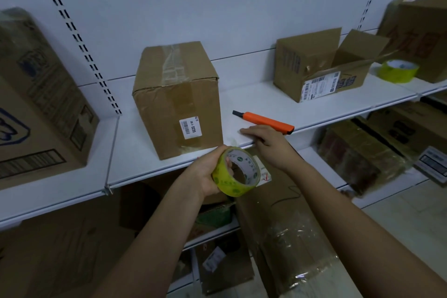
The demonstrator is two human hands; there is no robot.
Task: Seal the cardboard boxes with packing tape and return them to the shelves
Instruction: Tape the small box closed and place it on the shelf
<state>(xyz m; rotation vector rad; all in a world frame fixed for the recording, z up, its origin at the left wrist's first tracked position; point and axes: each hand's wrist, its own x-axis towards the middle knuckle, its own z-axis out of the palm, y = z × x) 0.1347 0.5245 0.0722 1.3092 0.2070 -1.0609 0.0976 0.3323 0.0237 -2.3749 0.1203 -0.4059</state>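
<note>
A closed cardboard box [177, 100] with tape over its top seam and a barcode label stands upright on the white shelf [135, 152]. My left hand [208, 172] grips a yellow roll of packing tape [235, 172] just below the shelf's front edge. My right hand [268, 144] rests with fingers spread on the shelf edge, right of the box, holding nothing. An orange utility knife [264, 120] lies on the shelf just beyond my right hand. Farther right sits an open cardboard box [319, 70] with raised flaps.
A second yellow tape roll [398, 70] lies at the far right beside a large box [420, 38]. A big printed carton [36, 104] fills the left of the shelf. More boxes crowd the lower shelves, one taped box [283, 230] under my right arm.
</note>
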